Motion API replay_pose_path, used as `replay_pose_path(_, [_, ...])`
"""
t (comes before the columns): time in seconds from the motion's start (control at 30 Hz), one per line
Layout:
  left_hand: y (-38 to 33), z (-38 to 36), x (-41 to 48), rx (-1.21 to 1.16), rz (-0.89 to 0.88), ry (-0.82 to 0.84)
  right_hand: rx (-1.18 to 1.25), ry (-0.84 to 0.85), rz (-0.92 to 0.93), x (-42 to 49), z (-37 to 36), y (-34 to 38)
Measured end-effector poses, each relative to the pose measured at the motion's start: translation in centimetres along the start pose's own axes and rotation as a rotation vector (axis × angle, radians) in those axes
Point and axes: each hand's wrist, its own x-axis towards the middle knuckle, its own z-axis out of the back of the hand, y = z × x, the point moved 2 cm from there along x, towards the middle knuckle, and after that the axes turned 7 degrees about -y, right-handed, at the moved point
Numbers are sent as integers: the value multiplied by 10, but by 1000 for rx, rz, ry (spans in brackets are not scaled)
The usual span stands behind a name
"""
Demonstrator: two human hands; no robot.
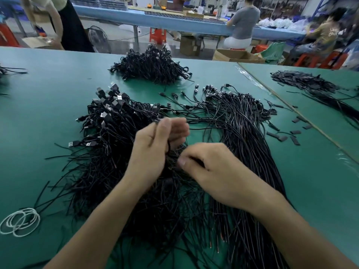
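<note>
Mid-frame, the left hand has its grip curled round a black cable, the right hand its grip pinched on a dark strand.

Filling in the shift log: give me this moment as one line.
left hand: grips black cable | right hand: curled over cable pile, hold unclear | surface: green table

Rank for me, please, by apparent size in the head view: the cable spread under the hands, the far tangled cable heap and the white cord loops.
1. Cable spread: largest by far.
2. Tangled cable heap: smaller, but farther away, so true size is unsure.
3. White cord loops: smallest.
</note>
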Motion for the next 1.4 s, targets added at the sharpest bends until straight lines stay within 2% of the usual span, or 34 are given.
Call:
replay_pose_path(0.07, [3, -4, -4, 274, -60, 79, -8, -132, 40, 4, 9, 1])
replay_pose_path(0.1, [2, -6, -6, 312, -10, 138, 24, -193, 44, 6, 14, 1])
replay_pose_path(0.2, [-1, -8, -11, 237, 250, 267, 164, -294, 38, 11, 23, -3])
replay_pose_path(0.27, [-7, -7, -12, 72, 355, 353, 277, -331, 11, 12, 22, -7])
replay_pose_path(0.37, [-17, -5, -12, -381, 484, 450, 344, -325, -66, 10, 10, -9])
replay_pose_path(0.43, [-22, -5, -9, -635, 488, 405, 318, -238, -115, 5, -1, -8])
replay_pose_path(0.5, [-22, -2, -4, -712, 384, 265, 262, -114, -121, 0, -9, -6])
replay_pose_path(0.57, [-15, 0, -1, -588, 223, 119, 188, 14, -104, -5, -12, -2])
replay_pose_path(0.6, [-11, 1, 0, -444, 134, 69, 151, 67, -98, -6, -12, 0])
replay_pose_path(0.67, [-2, 2, -1, -12, -60, -16, 51, 113, -67, -8, -8, 2])
replay_pose_path(0.73, [4, 1, -2, 306, -120, 7, -62, 66, -2, -8, 1, 2])
replay_pose_path(0.8, [4, -4, -6, 426, -40, 166, -85, -50, 41, -6, 13, 1])
replay_pose_path(0.9, [1, -12, -13, 293, 188, 352, 39, -181, 67, -3, 28, -3])
replay_pose_path(1.03, [-5, -9, -16, 247, 342, 433, 304, -275, 47, 0, 32, -11])
replay_pose_path(1.17, [-12, -3, -16, -38, 447, 537, 610, -149, -9, 1, 24, -14])
replay_pose_path(1.23, [-12, -3, -16, -67, 470, 551, 605, -99, -11, 1, 22, -15])
replay_pose_path(1.3, [-11, -4, -15, -49, 491, 492, 521, -106, -7, 2, 23, -15])
replay_pose_path(1.4, [-5, -6, -11, 116, 369, 338, 323, -131, 50, 3, 24, -12])
